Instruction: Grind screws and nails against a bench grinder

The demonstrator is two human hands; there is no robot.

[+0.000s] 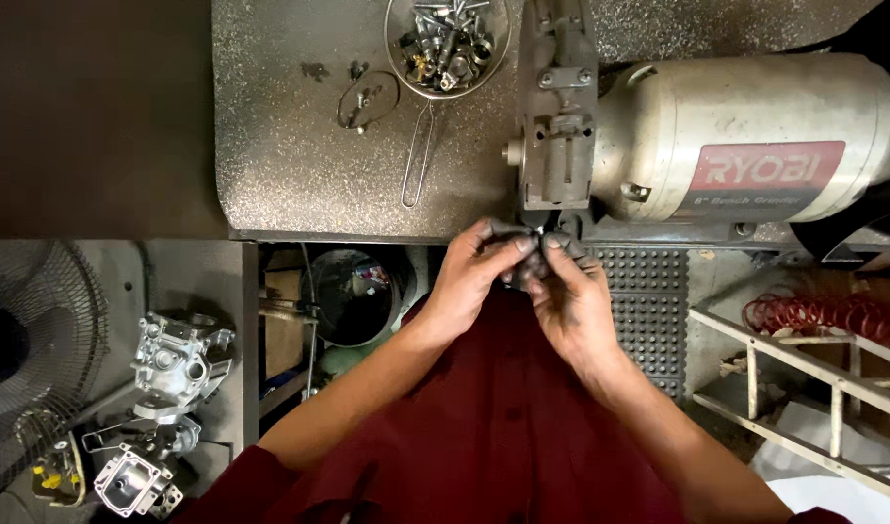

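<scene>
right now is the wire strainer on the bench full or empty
Partly full: the wire strainer holds a pile of small metal parts.

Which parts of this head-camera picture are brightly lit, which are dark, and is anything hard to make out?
Head view: the grinder and speckled bench are brightly lit; the upper left corner is nearly black; the left hand and right hand close around something small and dark, hard to make out.
</scene>
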